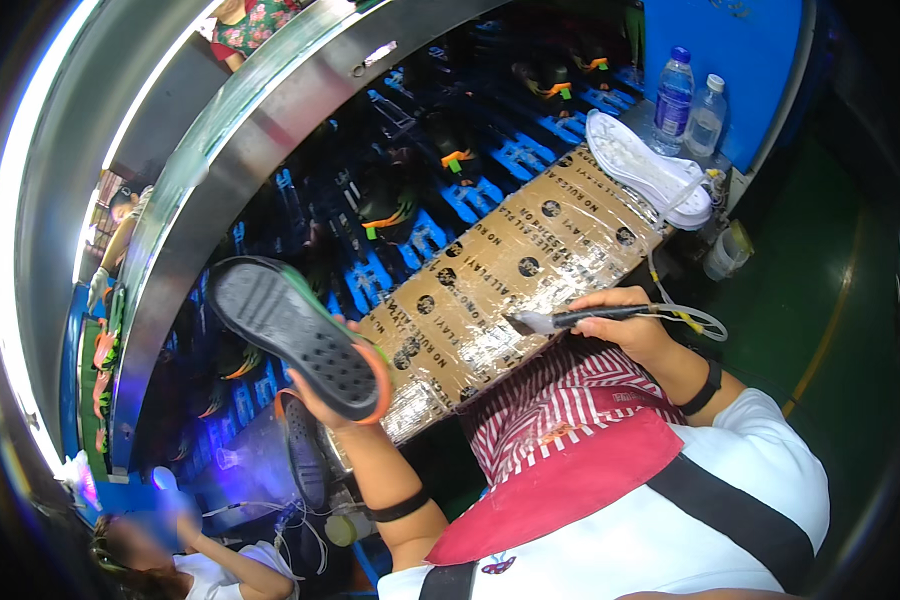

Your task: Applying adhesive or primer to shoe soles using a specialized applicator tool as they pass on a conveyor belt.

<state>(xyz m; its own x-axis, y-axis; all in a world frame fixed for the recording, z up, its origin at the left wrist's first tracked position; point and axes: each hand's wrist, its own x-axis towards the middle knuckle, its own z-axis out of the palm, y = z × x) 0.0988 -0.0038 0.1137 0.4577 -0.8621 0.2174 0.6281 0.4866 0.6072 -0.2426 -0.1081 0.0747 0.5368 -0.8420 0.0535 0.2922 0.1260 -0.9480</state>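
Note:
My left hand [322, 402] grips a black shoe sole [270, 318] by its heel end and holds it tilted up over the left end of a cardboard-covered bench [500, 270]. The sole has orange and green edges and a row of holes toward the heel. In my right hand [625, 318] is a black-handled brush [595, 314], its pale bristles pointing left above the bench's near edge. A clear tube [695, 318] runs from the brush's back end. Sole and brush are apart.
Beyond the bench, a conveyor with blue racks [460, 200] carries dark shoe parts. A white sole [640, 165] lies at the bench's right end, near two bottles [674, 100]. Another black sole [305, 450] and a co-worker's arm [225, 555] are at lower left.

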